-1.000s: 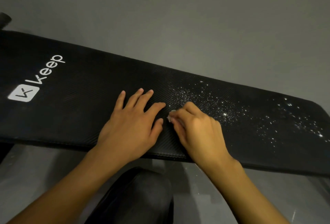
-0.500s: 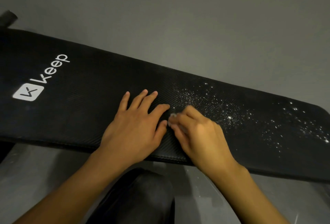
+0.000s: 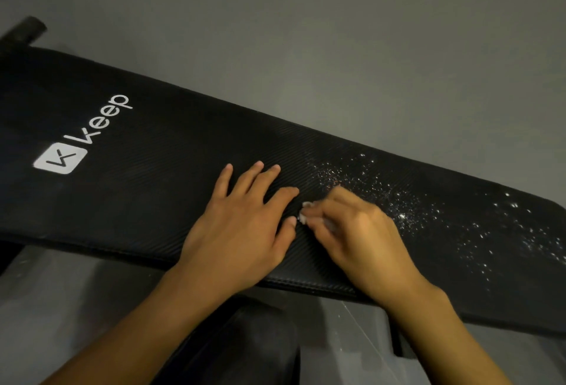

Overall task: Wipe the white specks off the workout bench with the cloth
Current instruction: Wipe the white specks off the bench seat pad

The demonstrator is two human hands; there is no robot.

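A long black padded workout bench [image 3: 147, 170] with a white "Keep" logo runs from upper left to lower right. White specks [image 3: 407, 200] are scattered over its right half. My left hand [image 3: 242, 228] lies flat on the bench, fingers spread, holding nothing. Just to its right, my right hand [image 3: 358, 237] is closed over a small white cloth [image 3: 304, 213]; only a bit of the cloth shows at the fingertips, pressed on the bench at the left edge of the specks.
Grey floor [image 3: 337, 47] lies beyond the bench. A dark knee [image 3: 245, 348] is below the bench's near edge. A black bar end [image 3: 27, 30] sticks out at the bench's far left end.
The view has shifted slightly. Both hands stay in nearly the same spot on the bench, the right hand still rubbing with the cloth at the edge of the specks.
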